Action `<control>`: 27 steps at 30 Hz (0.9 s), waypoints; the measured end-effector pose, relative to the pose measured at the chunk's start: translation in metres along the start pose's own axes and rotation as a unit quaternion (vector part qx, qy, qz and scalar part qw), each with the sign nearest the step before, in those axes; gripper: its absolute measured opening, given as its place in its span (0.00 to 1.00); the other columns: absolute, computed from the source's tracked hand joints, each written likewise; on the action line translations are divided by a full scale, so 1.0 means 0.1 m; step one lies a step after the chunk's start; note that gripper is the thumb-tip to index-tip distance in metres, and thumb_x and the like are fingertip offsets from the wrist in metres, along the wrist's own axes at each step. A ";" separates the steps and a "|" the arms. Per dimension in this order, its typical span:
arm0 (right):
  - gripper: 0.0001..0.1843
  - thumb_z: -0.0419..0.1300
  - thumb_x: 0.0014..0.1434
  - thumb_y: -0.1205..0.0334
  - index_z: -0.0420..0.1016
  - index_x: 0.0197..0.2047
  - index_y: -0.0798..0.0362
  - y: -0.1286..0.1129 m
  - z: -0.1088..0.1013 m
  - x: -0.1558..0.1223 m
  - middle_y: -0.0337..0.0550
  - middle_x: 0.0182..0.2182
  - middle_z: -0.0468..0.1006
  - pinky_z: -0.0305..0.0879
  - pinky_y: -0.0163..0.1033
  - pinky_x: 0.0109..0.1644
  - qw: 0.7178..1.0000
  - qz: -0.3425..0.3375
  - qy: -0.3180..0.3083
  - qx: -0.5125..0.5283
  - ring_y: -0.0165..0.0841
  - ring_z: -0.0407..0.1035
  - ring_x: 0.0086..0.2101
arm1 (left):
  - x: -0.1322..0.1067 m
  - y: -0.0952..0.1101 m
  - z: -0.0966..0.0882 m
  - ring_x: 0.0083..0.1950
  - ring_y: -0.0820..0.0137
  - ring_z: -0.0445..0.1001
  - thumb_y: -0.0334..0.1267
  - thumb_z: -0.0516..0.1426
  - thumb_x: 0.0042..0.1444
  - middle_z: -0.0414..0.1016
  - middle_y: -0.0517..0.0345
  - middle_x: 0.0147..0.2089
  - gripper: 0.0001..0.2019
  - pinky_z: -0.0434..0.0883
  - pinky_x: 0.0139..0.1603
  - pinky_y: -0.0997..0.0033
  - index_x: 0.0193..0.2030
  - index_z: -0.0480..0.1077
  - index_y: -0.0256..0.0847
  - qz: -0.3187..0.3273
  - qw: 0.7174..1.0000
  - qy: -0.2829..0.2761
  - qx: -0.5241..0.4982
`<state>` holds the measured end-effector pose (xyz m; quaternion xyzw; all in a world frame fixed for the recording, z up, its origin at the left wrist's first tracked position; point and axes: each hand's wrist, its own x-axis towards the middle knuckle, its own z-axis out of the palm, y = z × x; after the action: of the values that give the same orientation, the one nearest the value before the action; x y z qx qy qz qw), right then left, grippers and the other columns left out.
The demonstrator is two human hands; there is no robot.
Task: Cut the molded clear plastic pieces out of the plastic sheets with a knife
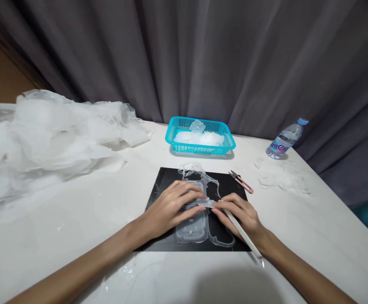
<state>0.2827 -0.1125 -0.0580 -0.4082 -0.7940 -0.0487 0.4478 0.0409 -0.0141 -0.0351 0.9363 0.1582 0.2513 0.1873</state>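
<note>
Between my two hands is a small translucent plastic piece (205,203), held by its ends over a black mat (158,192). My left hand (175,202) is closed on its left end with thumb and fingers. At the right end, the fingertips of my right hand (239,213) pinch the piece. A slim white pen-like tool (242,234) is also tucked in my right hand, its lower end pointing towards me; its tip is hard to make out. Under my hands lies a clear moulded plastic sheet (192,230), with a thin clear plastic frame (220,242) beside it. My fingers partly cover both.
Pink-handled thread snips (242,182) lie at the mat's upper right corner. Behind the mat stands a blue basket (199,149) containing translucent pieces. A water bottle (283,141) and plastic scraps (283,179) are on the right. A large plastic heap (60,135) covers the left.
</note>
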 end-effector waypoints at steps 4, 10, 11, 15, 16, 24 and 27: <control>0.16 0.64 0.67 0.72 0.77 0.57 0.53 0.00 0.00 -0.04 0.46 0.38 0.81 0.78 0.35 0.38 1.000 -0.006 -0.012 0.004 0.33 0.78 0.34 | 0.01 0.03 0.09 0.45 0.67 0.80 0.36 0.58 0.73 0.83 0.54 0.45 0.05 0.71 0.52 0.65 0.48 0.77 0.41 0.065 0.997 0.042 0.004; 0.16 0.64 0.67 0.73 0.77 0.56 0.53 -0.02 -0.03 -0.05 0.46 0.38 0.81 0.78 0.35 0.38 1.000 -0.005 -0.005 0.002 0.32 0.77 0.35 | 0.01 0.02 0.09 0.43 0.68 0.81 0.33 0.60 0.71 0.84 0.55 0.44 0.04 0.71 0.50 0.66 0.49 0.76 0.41 0.082 0.994 0.067 -0.009; 0.15 0.64 0.67 0.73 0.77 0.56 0.54 -0.03 -0.03 -0.04 0.46 0.38 0.81 0.77 0.35 0.38 1.000 -0.009 -0.005 0.002 0.32 0.77 0.34 | 0.01 0.02 0.08 0.43 0.68 0.81 0.33 0.60 0.71 0.84 0.55 0.43 0.04 0.71 0.50 0.66 0.49 0.76 0.41 0.082 0.994 0.069 -0.012; 0.14 0.66 0.66 0.72 0.78 0.54 0.53 -0.05 -0.06 0.01 0.44 0.36 0.82 0.75 0.37 0.36 0.999 -0.022 -0.005 -0.027 0.32 0.76 0.33 | 0.02 0.04 0.06 0.43 0.67 0.81 0.33 0.59 0.72 0.84 0.55 0.43 0.05 0.71 0.49 0.66 0.49 0.77 0.42 0.068 0.994 0.073 -0.036; 0.14 0.66 0.66 0.71 0.79 0.53 0.52 -0.04 -0.07 0.02 0.44 0.35 0.82 0.74 0.38 0.36 0.999 -0.022 -0.003 -0.042 0.33 0.76 0.33 | 0.02 0.04 0.05 0.43 0.67 0.81 0.33 0.59 0.72 0.84 0.55 0.43 0.06 0.71 0.49 0.66 0.49 0.78 0.42 0.062 0.994 0.075 -0.042; 0.15 0.64 0.67 0.73 0.79 0.55 0.52 0.01 -0.07 -0.01 0.45 0.37 0.82 0.72 0.41 0.39 0.998 -0.009 -0.011 -0.060 0.35 0.74 0.36 | 0.02 0.04 0.04 0.44 0.67 0.80 0.32 0.59 0.72 0.83 0.54 0.44 0.05 0.70 0.50 0.66 0.50 0.77 0.41 0.058 0.993 0.085 -0.050; 0.16 0.63 0.67 0.74 0.78 0.56 0.53 0.02 -0.06 -0.02 0.46 0.37 0.81 0.73 0.41 0.40 0.998 -0.010 -0.017 -0.054 0.35 0.74 0.36 | 0.01 0.03 0.05 0.44 0.68 0.79 0.32 0.60 0.71 0.83 0.55 0.44 0.05 0.70 0.50 0.66 0.50 0.76 0.41 0.059 0.994 0.081 -0.047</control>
<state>0.2892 -0.1150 -0.0567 -0.4242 -0.8019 -0.0888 0.4114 0.0449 -0.0177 -0.0377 0.9110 0.1051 0.3438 0.2022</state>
